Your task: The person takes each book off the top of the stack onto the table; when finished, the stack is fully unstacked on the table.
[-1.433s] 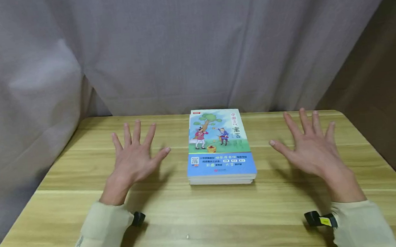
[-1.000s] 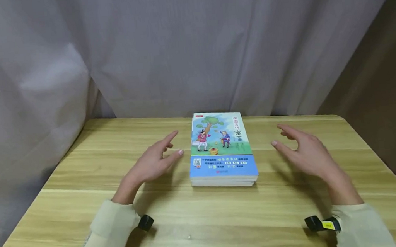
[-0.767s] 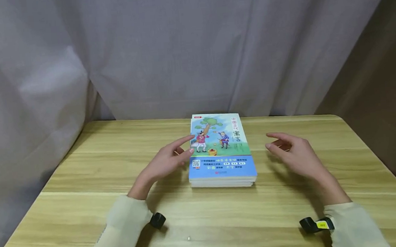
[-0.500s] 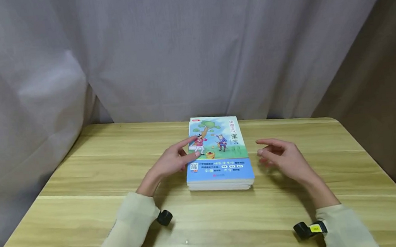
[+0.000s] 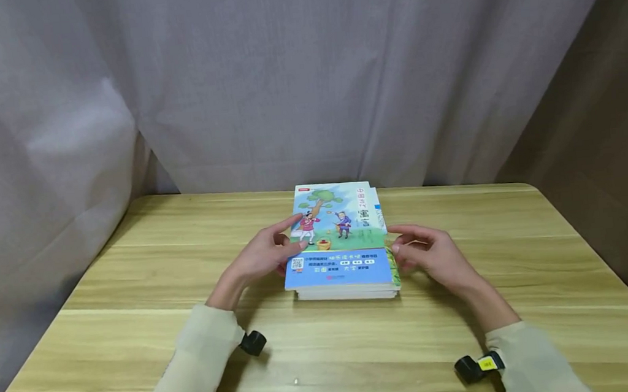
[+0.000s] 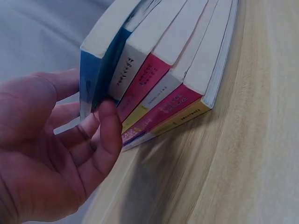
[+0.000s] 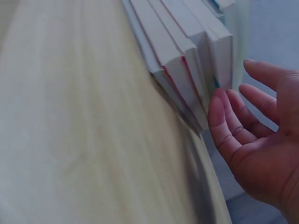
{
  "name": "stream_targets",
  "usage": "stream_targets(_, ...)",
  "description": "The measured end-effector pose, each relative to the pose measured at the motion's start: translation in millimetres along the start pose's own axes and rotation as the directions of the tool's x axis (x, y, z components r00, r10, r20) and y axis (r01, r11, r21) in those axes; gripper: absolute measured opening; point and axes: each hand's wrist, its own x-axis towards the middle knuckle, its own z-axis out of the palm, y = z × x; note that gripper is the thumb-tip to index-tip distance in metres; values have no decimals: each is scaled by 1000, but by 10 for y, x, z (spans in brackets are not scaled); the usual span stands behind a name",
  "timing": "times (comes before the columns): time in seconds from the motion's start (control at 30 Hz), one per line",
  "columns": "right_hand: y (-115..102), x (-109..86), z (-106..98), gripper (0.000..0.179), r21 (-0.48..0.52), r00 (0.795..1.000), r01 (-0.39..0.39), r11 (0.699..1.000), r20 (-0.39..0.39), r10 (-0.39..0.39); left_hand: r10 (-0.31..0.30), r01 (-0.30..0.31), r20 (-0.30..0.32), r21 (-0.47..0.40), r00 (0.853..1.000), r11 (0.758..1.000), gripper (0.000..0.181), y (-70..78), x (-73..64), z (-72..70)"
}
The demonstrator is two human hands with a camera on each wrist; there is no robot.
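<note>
Gripping the top book (image 5: 339,234) (left side) is the left hand (image 5: 260,254).

Grey curtain (image 5: 261,89) behind wooden table (image 5: 116,279).

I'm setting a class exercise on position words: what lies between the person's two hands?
A stack of books lies between the left hand and the right hand, as the head view shows, with a blue-banded book on top.

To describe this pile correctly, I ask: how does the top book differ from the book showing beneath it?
The top book shows nearly its whole cover; the book beneath shows only a strip at right. The top book sits further left than the book beneath. Both covers include green.
</note>
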Motion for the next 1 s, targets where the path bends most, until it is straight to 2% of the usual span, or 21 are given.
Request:
stream_targets(0.2, 53, 19, 57, 51, -49, 999, -33, 998, 14, 33, 2, -2, 4, -43, 1000, 999, 71, -23, -45, -39)
stream_targets(0.4, 53, 33, 66, 53, -39, 999, -33, 999, 21, 34, -14, 15, 7, -114, 1000, 993, 71, -54, -84, -105)
stream_targets(0.57, 72, 52, 128, 52, -62, 998, 1, 998, 59, 3, -23, 36, 61, -217, 998, 976, 75, -86, -122, -162)
stream_targets(0.7, 82, 63, 176, 48, -89, 997, 27, 996, 76, -20, -32, 52, 81, -270, 996, 961, 78, -104, -167, -204)
stream_targets(1.0, 68, 88, 157, 52, -99, 997, -2, 995, 78, 10, -14, 49, 99, -364, 995, 930, 79, -152, -194, -289)
